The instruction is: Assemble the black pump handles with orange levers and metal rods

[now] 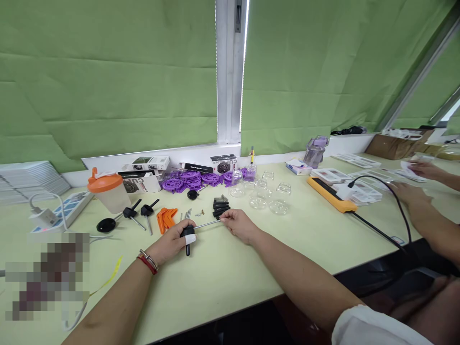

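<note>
My left hand [178, 242], a white wrap on its thumb, is closed around a black plastic piece [187, 232] with a short arm pointing down. From that piece a thin metal rod [207, 224] runs right, and the fingertips of my right hand [239, 225] pinch its far end. Just behind my right hand lie black cylindrical parts [220, 206] and small springs [224, 198]. Orange plastic pieces [167, 218] and loose metal pins [187, 214] are near my left hand. Farther left lie black pieces with rods [146, 211] and a black round disc [107, 224].
Purple plastic rings [190, 179] and printed boxes [142, 181] line the back. Clear cups [279, 206] stand right of centre, an orange-lidded shaker [108, 191] left. A yellow-black power strip [330, 195] lies right, near another person's hands [409, 194].
</note>
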`<state>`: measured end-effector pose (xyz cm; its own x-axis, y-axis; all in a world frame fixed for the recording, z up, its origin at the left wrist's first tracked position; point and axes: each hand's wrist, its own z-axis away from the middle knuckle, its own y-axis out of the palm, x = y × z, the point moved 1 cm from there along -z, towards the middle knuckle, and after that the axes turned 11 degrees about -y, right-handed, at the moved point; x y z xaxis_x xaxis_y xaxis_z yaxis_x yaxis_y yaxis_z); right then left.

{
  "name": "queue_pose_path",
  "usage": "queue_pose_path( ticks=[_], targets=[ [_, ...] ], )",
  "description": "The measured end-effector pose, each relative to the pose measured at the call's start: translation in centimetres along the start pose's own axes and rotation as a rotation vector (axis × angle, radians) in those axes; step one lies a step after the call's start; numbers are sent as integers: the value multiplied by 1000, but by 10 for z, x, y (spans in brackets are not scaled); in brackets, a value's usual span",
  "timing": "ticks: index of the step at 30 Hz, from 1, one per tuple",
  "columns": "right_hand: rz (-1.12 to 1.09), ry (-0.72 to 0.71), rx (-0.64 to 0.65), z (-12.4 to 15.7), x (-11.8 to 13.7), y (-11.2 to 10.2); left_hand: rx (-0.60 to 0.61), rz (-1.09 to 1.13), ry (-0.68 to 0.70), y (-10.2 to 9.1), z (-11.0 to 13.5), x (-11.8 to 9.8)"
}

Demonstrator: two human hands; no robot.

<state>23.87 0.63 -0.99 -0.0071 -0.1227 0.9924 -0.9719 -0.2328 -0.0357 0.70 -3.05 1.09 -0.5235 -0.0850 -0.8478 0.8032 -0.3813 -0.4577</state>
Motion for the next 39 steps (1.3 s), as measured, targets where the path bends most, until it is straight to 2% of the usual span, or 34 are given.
queue_pose_path(
  ticks=[24,39],
  targets=[
    [185,-38,41,-5,-14,0,-3,-14,10,1,1,0],
    [159,-89,91,-7,-19,3,18,2,30,1,0,1]
  ],
)
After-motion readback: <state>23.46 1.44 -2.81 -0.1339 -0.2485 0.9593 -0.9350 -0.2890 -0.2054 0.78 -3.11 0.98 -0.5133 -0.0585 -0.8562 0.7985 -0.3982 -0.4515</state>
